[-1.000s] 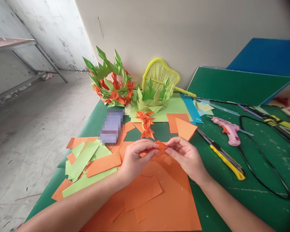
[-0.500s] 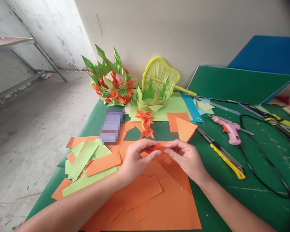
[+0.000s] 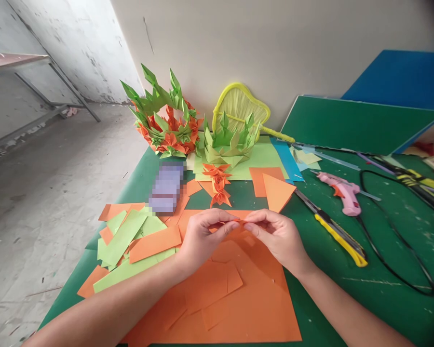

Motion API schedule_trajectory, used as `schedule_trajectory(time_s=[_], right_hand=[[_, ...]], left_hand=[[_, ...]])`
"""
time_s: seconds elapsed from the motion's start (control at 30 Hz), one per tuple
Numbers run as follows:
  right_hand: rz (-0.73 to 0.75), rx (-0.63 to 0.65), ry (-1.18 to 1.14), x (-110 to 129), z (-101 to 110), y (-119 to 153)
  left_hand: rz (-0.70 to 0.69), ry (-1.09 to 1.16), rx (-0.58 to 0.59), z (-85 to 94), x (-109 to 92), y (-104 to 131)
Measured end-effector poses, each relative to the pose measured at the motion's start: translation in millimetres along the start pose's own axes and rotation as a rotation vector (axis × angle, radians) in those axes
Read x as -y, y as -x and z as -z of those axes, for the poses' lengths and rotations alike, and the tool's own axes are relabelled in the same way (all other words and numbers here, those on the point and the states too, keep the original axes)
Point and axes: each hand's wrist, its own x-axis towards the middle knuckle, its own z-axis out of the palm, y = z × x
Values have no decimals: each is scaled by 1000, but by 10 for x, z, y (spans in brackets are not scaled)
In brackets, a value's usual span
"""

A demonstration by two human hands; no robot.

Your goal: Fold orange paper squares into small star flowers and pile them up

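Above a large orange sheet (image 3: 260, 308), my left hand (image 3: 206, 236) and my right hand (image 3: 278, 236) pinch a small orange paper piece (image 3: 241, 221) between thumbs and fingers. The piece is mostly hidden by the fingertips. Just beyond my hands lie several folded orange paper flowers (image 3: 220, 183). An orange folded paper triangle (image 3: 278, 192) rests past my right hand. Loose orange strips and green strips (image 3: 125, 241) are piled beside my left forearm.
Behind stand a green paper crown (image 3: 231, 149), an orange-and-green crown (image 3: 166, 125) and a yellow fan (image 3: 240, 106). On the right lie a yellow cutter (image 3: 342, 241), a pink glue gun (image 3: 342, 190) and its black cord. A blurred purple rectangle (image 3: 167, 188) lies left.
My fingertips have drawn slightly closer together, and less of the small orange piece shows between them. Both hands otherwise keep their places.
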Motion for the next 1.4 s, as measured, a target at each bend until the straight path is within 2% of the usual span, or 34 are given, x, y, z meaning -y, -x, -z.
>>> schedule_trajectory(time_s=[0.33, 0.63, 1.07, 1.27, 1.4], right_hand=[[38, -19, 53, 37, -24, 23], [-8, 12, -3, 47, -10, 12], [54, -36, 41, 68, -12, 26], [-33, 6, -2, 63, -15, 14], [76, -1, 58, 93, -21, 22]], left_hand=[[-78, -49, -14, -3, -28, 12], [-76, -70, -62, 0, -29, 31], [-44, 10, -79, -10, -46, 55], [-14, 88, -50, 24, -84, 55], [-32, 87, -46, 36, -147, 65]])
